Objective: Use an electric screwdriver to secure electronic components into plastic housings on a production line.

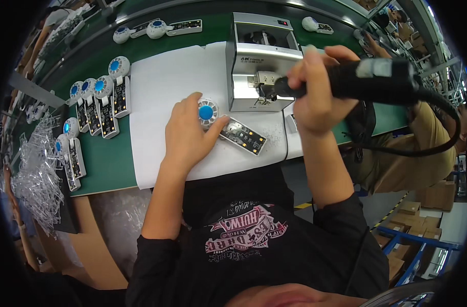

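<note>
My left hand (188, 134) rests flat on a white sheet (162, 82), its fingers pinning a small assembly: a round white part with a blue centre (207, 112) joined to a dark circuit board (243, 136). My right hand (318, 87) grips a black electric screwdriver (369, 78) held sideways, its tip against the front slot of a grey metal screw feeder box (259, 61). A black cable (438, 146) loops from the tool's rear.
Several finished white-and-blue assemblies (98, 100) lie in rows on the green bench (110, 158) at left, more at the far edge (157, 28). A heap of clear plastic pieces (36, 174) sits far left. Another person in tan clothes (407, 153) is at right; cardboard boxes (412, 215) lie below.
</note>
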### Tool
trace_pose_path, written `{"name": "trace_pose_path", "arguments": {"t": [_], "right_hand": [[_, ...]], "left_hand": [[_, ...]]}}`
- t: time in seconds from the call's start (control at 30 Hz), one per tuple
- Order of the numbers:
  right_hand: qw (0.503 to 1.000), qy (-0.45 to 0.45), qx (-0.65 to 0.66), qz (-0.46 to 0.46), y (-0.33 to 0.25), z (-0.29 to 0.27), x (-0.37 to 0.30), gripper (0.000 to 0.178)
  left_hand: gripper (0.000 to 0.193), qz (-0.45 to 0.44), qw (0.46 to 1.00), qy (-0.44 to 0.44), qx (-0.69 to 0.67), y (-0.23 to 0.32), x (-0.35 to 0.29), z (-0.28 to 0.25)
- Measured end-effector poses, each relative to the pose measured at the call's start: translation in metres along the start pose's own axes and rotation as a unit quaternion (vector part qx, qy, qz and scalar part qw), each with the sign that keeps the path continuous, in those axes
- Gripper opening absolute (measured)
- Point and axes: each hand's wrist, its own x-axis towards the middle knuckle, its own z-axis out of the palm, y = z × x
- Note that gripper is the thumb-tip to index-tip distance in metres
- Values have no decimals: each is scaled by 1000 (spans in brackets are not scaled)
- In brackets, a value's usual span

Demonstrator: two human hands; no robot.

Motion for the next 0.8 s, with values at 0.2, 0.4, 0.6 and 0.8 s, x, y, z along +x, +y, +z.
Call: {"name": "trace_pose_path", "arguments": {"t": [0.2, 0.4, 0.6, 0.8], "right_hand": [[992, -50, -32, 109, -1, 1, -11, 27], [981, -54, 1, 188, -9, -23, -40, 31], [980, -47, -25, 193, -5, -34, -51, 36], [979, -43, -21, 200, -3, -34, -53, 34]], "left_hand": [[61, -6, 998, -3, -61, -1, -19, -4], [57, -12, 997, -8, -76, -2, -20, -4], [47, -28, 997, -6, -66, 0, -21, -1], [55, -31, 997, -9, -64, -2, -20, 3]]}}
